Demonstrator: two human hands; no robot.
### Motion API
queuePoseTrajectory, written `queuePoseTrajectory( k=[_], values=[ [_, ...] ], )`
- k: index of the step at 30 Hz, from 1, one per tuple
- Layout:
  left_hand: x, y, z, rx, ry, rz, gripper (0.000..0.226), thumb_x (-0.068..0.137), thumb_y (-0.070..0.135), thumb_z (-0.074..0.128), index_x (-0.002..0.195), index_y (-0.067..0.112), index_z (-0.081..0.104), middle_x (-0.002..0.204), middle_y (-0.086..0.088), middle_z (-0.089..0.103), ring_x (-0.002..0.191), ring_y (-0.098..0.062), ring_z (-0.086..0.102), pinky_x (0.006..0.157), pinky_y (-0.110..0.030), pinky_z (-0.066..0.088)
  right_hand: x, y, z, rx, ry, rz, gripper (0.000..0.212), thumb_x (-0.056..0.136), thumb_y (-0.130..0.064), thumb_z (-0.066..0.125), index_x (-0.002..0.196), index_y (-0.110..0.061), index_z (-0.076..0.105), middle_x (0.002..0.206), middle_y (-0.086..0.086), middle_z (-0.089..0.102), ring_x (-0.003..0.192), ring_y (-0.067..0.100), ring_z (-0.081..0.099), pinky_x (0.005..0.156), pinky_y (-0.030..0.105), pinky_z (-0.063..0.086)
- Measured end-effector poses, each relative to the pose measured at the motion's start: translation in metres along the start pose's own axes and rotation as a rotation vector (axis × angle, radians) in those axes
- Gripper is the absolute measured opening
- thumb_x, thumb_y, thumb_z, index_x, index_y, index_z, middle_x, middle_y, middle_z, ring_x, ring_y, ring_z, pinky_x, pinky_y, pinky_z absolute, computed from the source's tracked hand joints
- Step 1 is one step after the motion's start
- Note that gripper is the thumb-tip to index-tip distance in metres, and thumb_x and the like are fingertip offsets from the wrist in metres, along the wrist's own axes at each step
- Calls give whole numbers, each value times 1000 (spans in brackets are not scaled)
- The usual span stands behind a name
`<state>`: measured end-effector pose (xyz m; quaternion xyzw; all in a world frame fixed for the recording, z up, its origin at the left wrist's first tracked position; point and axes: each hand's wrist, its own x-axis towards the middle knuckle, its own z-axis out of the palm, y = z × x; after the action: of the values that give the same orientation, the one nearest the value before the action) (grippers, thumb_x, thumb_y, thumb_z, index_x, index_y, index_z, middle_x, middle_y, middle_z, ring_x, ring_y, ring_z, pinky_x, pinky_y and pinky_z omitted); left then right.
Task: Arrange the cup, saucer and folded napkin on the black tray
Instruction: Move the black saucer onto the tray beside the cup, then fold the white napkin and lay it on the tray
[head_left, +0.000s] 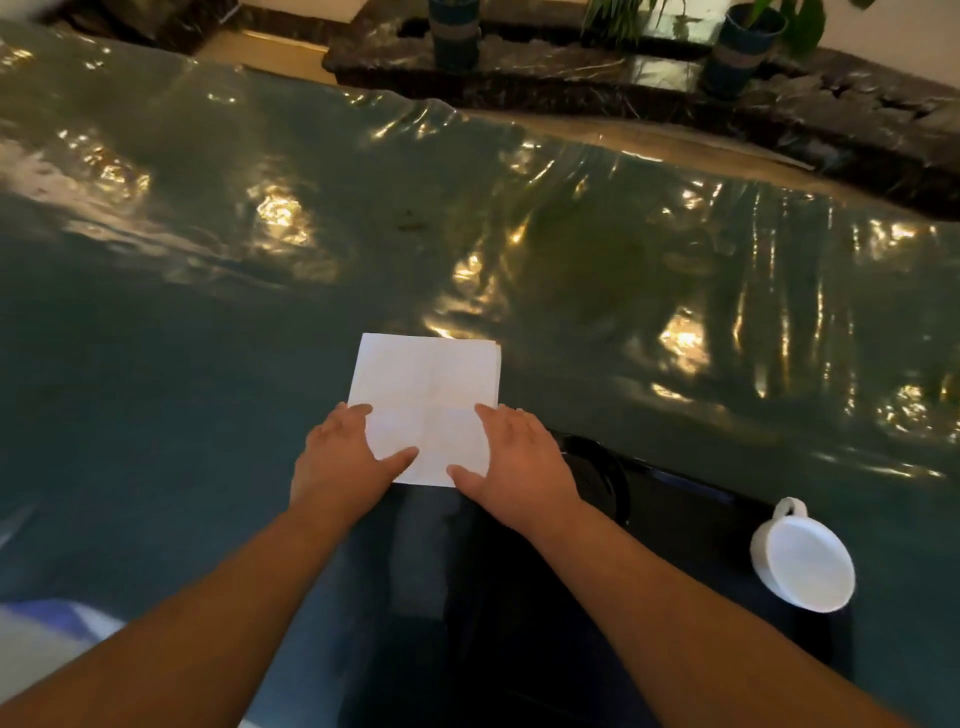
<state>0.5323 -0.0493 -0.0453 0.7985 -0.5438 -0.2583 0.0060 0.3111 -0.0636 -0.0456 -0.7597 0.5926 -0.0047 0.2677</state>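
A white square napkin (426, 395) lies flat on the green plastic-covered table, just beyond the black tray (675, 545). My left hand (340, 462) rests on the napkin's near left corner, fingers spread, thumb on the paper. My right hand (514, 462) presses the near right corner in the same way. A white cup (802, 564) with its handle pointing away stands at the tray's right end. A dark round shape (597, 478), perhaps the saucer, shows on the tray behind my right hand; it is too dark to be sure.
The table (208, 312) is covered in a shiny, wrinkled green sheet. Beyond its far edge a dark marble ledge (571, 67) carries two potted plants (740, 52). A pale blurred object (47, 639) sits at the lower left.
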Motion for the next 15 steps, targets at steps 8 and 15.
queuePoseTrajectory(
  k=[8, 15],
  values=[
    [42, -15, -25, -595, -74, -269, 51, 88, 51, 75, 125, 18, 61, 114, 7, 63, 106, -25, 63, 89, -35, 48, 41, -19, -7, 97, 5, 220, 82, 88, -57, 64, 152, -18, 31, 129, 12, 61, 116, 35, 55, 97, 48, 50],
    [61, -21, -35, -841, -215, -399, 36, 88, 43, 77, 105, 12, 73, 104, -3, 76, 87, -19, 70, 70, -31, 51, 68, -23, -21, 550, 2, 561, 72, 89, -35, 69, 145, -7, 34, 120, 8, 58, 106, 30, 60, 84, 41, 52]
  ],
)
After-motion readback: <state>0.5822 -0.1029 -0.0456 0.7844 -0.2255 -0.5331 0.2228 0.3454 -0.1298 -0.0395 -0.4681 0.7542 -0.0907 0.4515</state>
